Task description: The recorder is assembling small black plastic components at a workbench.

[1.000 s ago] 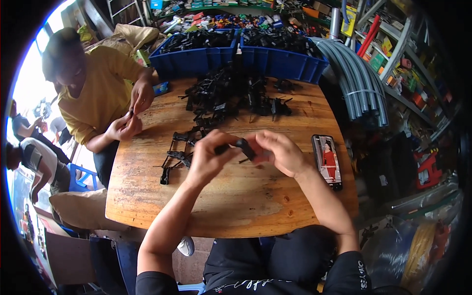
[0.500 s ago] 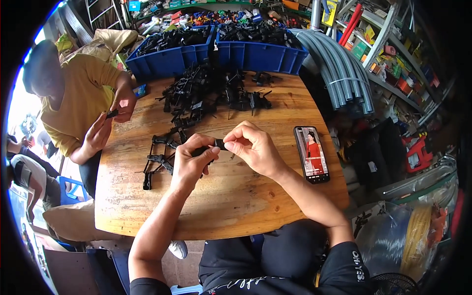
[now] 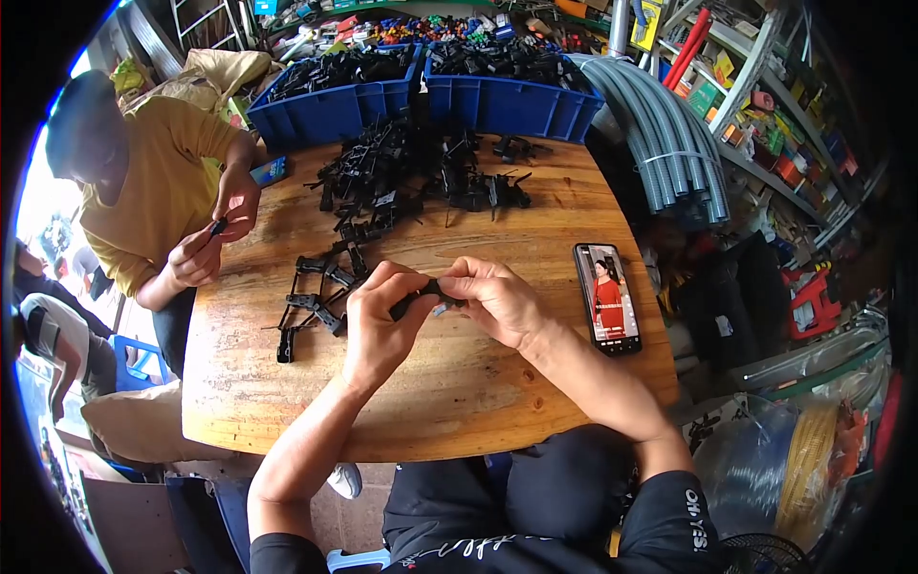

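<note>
Above the wooden table [image 3: 459, 411], the left hand [image 3: 378, 316] grasped a small black part [image 3: 411, 302] while the right hand [image 3: 492, 301] pinched its end, presumably so 2 grips steadied it; the black pile [image 3: 363, 174] (tangled, it seemed) lay ahead, likely for easy reach.

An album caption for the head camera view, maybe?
Left hand and right hand hold a black part over a wooden table, phone at right.

Blue parts bins [image 3: 507, 107] and crammed shelving [image 3: 748, 75] mark a workshop.
</note>
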### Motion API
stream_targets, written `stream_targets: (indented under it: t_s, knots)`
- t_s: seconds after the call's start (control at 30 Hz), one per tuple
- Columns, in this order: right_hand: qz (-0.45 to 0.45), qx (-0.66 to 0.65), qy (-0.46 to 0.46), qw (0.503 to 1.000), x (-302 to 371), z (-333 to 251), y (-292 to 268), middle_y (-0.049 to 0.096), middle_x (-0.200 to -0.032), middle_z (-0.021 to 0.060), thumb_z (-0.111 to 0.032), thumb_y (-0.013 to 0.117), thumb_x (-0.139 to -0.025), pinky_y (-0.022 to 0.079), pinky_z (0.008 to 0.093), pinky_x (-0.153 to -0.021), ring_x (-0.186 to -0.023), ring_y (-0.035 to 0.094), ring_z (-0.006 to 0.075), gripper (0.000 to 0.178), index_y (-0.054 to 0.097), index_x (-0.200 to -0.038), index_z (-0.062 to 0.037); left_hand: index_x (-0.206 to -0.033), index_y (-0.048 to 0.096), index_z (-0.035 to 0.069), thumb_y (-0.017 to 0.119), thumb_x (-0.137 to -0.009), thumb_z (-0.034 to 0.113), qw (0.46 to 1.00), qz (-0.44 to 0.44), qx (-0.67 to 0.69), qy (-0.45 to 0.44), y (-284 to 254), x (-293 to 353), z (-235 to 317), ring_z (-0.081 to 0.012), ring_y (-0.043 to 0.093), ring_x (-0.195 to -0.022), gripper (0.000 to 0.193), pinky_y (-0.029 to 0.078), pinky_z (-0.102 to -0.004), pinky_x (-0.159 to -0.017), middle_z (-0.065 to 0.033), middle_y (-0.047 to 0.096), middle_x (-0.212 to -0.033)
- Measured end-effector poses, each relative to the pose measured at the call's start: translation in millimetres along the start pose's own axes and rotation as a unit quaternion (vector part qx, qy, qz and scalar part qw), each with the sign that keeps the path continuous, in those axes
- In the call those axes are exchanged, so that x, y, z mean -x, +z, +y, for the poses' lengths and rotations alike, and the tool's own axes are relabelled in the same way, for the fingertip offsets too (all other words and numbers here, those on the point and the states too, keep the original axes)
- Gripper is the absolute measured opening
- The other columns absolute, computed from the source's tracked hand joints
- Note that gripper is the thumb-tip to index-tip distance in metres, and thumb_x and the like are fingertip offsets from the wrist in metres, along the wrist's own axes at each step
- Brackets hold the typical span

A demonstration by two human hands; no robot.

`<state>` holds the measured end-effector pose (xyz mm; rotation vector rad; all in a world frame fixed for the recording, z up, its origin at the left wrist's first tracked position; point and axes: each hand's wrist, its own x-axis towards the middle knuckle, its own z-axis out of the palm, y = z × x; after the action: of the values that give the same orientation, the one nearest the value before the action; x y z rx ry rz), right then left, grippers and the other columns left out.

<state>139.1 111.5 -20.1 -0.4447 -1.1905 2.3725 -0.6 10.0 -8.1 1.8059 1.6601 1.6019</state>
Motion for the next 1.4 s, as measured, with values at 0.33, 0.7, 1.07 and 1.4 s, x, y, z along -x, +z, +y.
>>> stream_targets:
  t_s: [0.33,0.7,1.07,1.4]
  knots:
    - [-0.013,0.689,-0.376,0.62,9.6,-11.1,9.7,0.056,-0.103,0.016,-0.002,0.07,-0.067,0.048,0.0366,-0.084,-0.094,0.057,0.0301,0.058,0.047,-0.12,0.0007,-0.08,0.063,0.002,0.065,-0.081,0.019,0.882,-0.031,0.308,-0.356,-12.8,-15.5,-10.9,-0.0082,0.046,-0.039,0.017,0.034,-0.0201,-0.034,-0.0063,0.059,-0.06]
    - [-0.029,0.735,-0.349,0.58,14.6,-11.7,14.7,0.056,-0.1,0.0169,-0.01,0.069,-0.072,0.05,0.0358,-0.077,-0.088,0.059,0.03,0.049,0.049,-0.115,0.0027,-0.082,0.062,0.002,0.065,-0.082,0.016,0.864,-0.049,0.319,-0.385,-10.0,-10.5,-14.9,-0.0078,0.049,-0.042,0.014,0.035,-0.019,-0.034,-0.0065,0.06,-0.062]
    - [0.061,0.689,-0.34,0.637,4.7,10.2,11.8,0.06,-0.084,0.0146,-0.004,0.065,-0.072,0.052,0.0367,-0.059,-0.07,0.062,0.0308,0.028,0.052,-0.096,0.0002,-0.087,0.063,0.001,0.065,-0.081,0.011,0.956,-0.038,0.164,-0.241,6.8,1.7,-4.8,-0.0041,0.052,-0.053,0.012,0.037,-0.0165,-0.036,-0.0031,0.059,-0.067]
    - [0.046,0.647,-0.284,0.706,4.6,5.3,12.6,0.06,-0.071,0.015,-0.01,0.065,-0.077,0.05,0.0356,-0.058,-0.066,0.063,0.0253,0.017,0.051,-0.085,-0.0019,-0.086,0.063,-0.002,0.064,-0.08,0.012,0.978,-0.05,0.102,-0.177,4.5,1.9,-10.4,-0.0058,0.053,-0.061,0.016,0.037,-0.0179,-0.04,-0.0026,0.055,-0.075]
